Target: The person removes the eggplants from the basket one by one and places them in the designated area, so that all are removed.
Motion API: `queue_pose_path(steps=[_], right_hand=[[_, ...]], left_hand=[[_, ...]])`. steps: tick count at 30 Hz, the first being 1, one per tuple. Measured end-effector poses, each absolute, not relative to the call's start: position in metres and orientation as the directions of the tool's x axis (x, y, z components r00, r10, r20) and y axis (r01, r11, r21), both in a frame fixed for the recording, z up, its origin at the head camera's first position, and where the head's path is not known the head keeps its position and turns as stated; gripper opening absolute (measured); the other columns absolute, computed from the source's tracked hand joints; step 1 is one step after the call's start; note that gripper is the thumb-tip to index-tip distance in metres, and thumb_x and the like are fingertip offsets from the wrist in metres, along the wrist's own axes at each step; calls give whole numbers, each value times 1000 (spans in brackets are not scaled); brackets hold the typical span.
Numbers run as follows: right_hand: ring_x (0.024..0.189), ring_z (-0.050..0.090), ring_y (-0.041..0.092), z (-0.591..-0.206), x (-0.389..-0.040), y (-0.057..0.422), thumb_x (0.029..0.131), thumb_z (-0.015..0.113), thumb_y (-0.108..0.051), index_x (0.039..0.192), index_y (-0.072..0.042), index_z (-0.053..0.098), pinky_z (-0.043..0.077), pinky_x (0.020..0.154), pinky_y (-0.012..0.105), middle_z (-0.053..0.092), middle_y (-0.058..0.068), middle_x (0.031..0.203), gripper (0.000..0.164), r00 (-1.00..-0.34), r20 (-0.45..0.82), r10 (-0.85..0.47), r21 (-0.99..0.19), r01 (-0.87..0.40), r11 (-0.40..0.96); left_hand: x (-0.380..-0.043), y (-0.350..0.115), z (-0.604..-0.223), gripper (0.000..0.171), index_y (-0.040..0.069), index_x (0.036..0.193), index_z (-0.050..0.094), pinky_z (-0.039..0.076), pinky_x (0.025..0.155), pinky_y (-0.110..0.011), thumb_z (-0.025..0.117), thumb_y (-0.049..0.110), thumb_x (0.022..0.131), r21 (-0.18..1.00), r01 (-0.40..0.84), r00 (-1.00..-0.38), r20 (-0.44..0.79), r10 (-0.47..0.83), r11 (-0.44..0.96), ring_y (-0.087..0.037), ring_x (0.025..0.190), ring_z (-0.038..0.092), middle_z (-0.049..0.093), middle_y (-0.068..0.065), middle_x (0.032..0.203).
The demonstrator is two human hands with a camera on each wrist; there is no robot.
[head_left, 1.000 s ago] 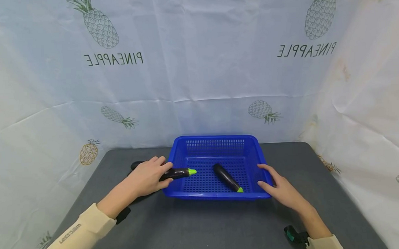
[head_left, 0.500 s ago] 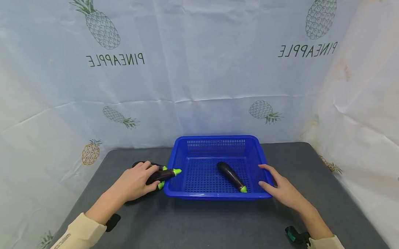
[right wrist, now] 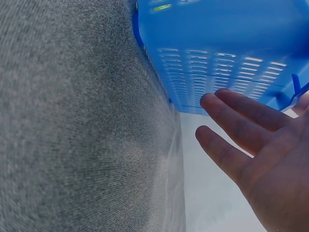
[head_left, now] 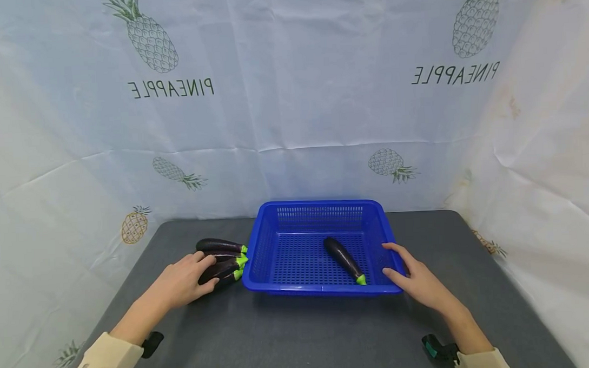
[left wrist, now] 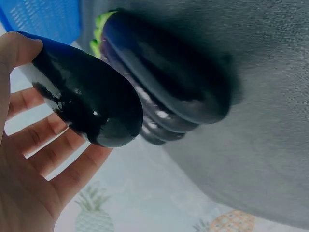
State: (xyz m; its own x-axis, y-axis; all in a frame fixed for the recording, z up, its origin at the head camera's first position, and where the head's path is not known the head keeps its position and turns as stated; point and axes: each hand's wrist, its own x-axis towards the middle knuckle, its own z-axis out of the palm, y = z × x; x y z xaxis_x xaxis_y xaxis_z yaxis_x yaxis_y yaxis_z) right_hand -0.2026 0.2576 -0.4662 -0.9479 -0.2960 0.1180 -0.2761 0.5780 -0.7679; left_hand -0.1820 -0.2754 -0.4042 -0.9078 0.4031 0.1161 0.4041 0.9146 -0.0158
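Note:
My left hand (head_left: 183, 280) holds a dark purple eggplant (left wrist: 91, 96) between thumb and fingers, low over the left side of the table. The held eggplant overlaps a group of other eggplants (head_left: 220, 244) there in the head view, their green caps toward the blue basket. Another eggplant (head_left: 343, 258) lies slantwise inside the basket (head_left: 322, 289), cap toward the front. My right hand (head_left: 419, 282) grips the basket's right rim, thumb and index finger over the edge. In the right wrist view, its other fingers (right wrist: 231, 121) extend along the outside, below the rim.
The dark grey table (head_left: 304, 335) runs back to a pale curtain (head_left: 311, 107) printed with pineapples, which also hangs at both sides. The basket stands near the table's back edge. Black straps with small devices (head_left: 439, 347) sit on both wrists.
My left hand has carried the eggplant leftward from over the basket's left rim to the group on the table. The eggplant in the basket has shifted slightly right. My right hand stays put.

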Motion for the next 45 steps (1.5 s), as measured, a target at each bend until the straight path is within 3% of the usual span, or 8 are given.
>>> queue_pose_path(steps=[10,25,45], right_hand=[[124,53,55,-466,-203,258,103,60,-31,156,-11,32,52,89,63,34,34,154,63,-951,106,-292,-770,-264,581],[124,53,55,-465,-202,257,103,60,-31,156,-12,32,52,89,63,35,34,153,62,-951,106,-291,-768,-265,583],[127,50,55,-466,-202,258,104,59,-30,156,-11,31,50,92,64,33,34,154,62,-944,120,-308,-769,-285,573]], left_hand=[[-176,-283,-425,32,14,112,64,38,49,-33,74,34,90,-43,380,-920,85,382,924,-15,70,48,47,2,85],[-175,-271,-443,39,10,107,67,52,62,-41,81,37,84,-159,418,-889,132,439,894,-23,80,57,55,-3,89],[-173,-260,-460,43,8,102,66,52,66,-43,83,43,82,-183,404,-891,142,431,896,-24,80,58,57,-6,90]])
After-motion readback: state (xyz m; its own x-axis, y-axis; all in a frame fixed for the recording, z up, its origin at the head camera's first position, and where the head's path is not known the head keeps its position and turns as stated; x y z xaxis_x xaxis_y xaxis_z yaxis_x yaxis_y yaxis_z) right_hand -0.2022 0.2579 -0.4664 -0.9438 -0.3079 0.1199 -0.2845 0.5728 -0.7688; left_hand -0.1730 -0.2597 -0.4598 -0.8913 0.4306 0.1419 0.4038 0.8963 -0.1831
